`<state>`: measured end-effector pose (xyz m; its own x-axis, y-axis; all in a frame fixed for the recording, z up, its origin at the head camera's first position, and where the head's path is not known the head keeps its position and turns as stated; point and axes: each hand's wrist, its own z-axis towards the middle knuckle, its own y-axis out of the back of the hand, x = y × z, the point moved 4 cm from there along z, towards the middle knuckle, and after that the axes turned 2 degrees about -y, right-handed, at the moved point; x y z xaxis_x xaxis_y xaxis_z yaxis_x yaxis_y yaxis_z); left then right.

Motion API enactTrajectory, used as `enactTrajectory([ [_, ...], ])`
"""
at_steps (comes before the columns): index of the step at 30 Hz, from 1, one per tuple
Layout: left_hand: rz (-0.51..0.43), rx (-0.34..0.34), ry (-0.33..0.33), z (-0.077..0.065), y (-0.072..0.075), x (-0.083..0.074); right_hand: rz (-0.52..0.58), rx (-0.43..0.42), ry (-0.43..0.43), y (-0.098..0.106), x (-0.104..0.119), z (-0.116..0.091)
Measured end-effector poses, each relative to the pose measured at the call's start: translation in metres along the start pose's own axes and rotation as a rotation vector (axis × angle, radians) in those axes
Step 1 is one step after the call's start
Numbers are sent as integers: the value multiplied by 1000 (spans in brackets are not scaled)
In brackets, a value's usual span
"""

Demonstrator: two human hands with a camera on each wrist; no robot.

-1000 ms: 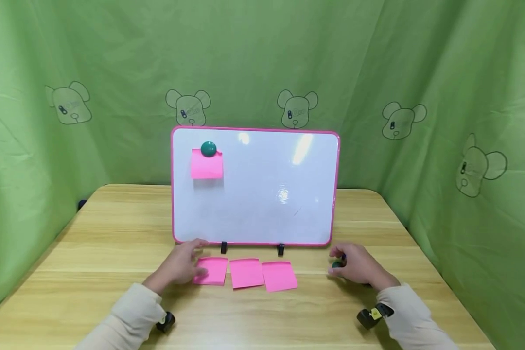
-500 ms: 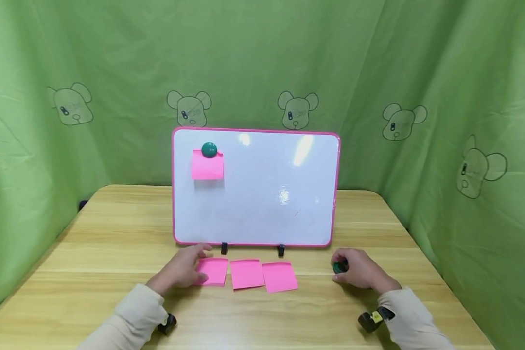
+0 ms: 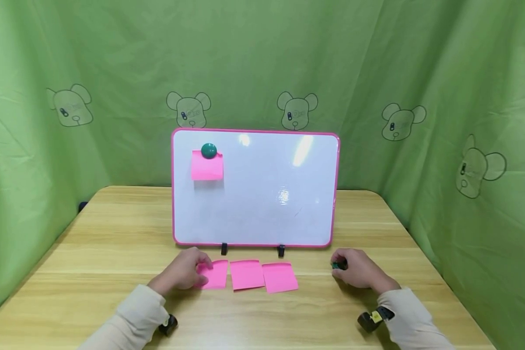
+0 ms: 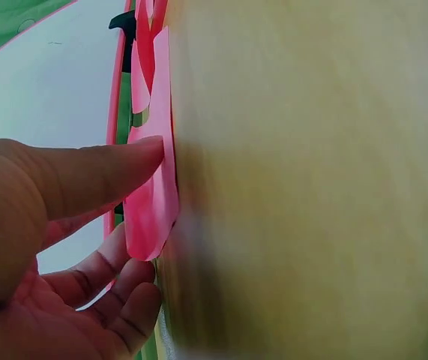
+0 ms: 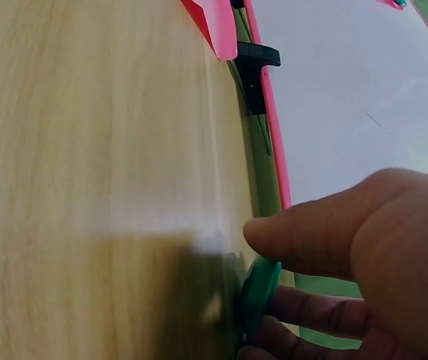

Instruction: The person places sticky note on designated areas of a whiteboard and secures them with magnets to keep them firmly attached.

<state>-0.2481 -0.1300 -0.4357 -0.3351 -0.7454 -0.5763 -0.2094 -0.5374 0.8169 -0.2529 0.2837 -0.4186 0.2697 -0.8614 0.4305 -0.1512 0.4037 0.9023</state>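
Note:
My left hand (image 3: 184, 270) is over the leftmost pink sticky note (image 3: 218, 277), thumb and index fingertip on the paper. In the left wrist view the thumb (image 4: 101, 172) lies straight against the note (image 4: 154, 202), with the other fingers loosely bent beside it. Two more sticky notes, a middle one (image 3: 247, 275) and a right one (image 3: 280, 278), lie in a row on the table. To the right, my right hand (image 3: 359, 270) pinches a round green magnet (image 5: 260, 292) between thumb and fingers, low over the table; the fingers partly hide it.
Behind the notes a pink-framed whiteboard (image 3: 253, 209) stands on two black feet, a left one (image 3: 224, 249) and a right one (image 3: 281, 251). On it a green magnet (image 3: 208, 150) holds a pink sticky note (image 3: 207, 169). Green curtains (image 3: 245, 53) surround the wooden table (image 3: 113, 233).
My left fingers have drawn back from the board's lower edge onto the left note, which has slid slightly toward me. My right fingers have closed in on the magnet and tilted it.

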Motion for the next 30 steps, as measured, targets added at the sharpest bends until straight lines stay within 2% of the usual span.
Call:
enactTrajectory([
  [13, -35, -28, 28, 1, 2, -2, 11, 11, -56, 0, 0, 3],
  [20, -53, -78, -11, 0, 3, -1, -3, -3, -58, 1, 0, 3],
  [30, -150, -123, 18, -1, 11, 1, -7, -40, -52, 3, -1, 6],
])
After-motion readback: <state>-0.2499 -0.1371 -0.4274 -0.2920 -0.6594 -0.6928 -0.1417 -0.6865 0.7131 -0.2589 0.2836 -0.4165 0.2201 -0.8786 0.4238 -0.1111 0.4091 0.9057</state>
